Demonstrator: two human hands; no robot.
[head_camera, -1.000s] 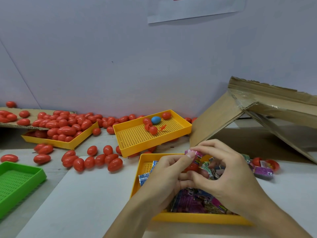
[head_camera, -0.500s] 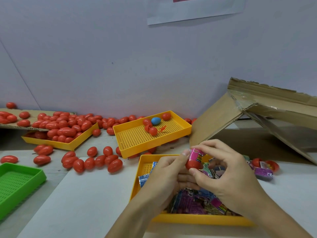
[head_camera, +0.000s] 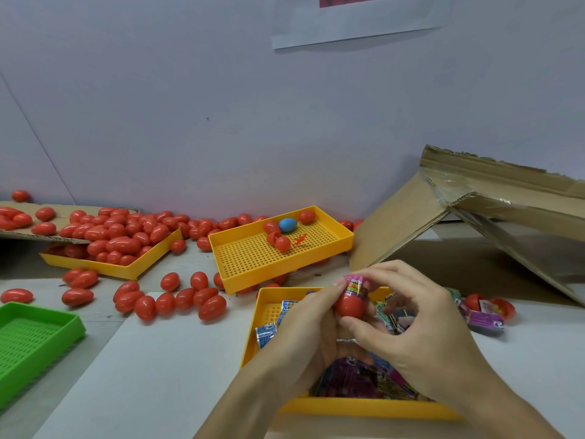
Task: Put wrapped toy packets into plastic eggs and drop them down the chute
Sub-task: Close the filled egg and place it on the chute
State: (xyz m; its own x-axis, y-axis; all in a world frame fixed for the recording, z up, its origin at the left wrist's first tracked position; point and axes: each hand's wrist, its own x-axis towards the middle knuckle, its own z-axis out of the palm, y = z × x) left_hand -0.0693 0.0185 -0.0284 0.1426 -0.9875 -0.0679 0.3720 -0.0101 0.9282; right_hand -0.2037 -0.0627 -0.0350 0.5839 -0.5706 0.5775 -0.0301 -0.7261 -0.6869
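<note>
Head view: red egg half [head_camera: 349, 305], pink packet [head_camera: 356, 285] protruding, pinched between left hand [head_camera: 304, 340] and right hand [head_camera: 414, 337], above packet tray [head_camera: 364, 407].

left hand [head_camera: 304, 331]: fingers curled, pinching | right hand [head_camera: 411, 337]: fingers curled, pinching

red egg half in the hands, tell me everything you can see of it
The red egg half is smooth, glossy plastic, rounded end down, open end up. A pink wrapped toy packet sticks out of its top, only partly pushed in. The left hand and right hand both grip it above the yellow packet tray. No other egg half is on it.
</note>
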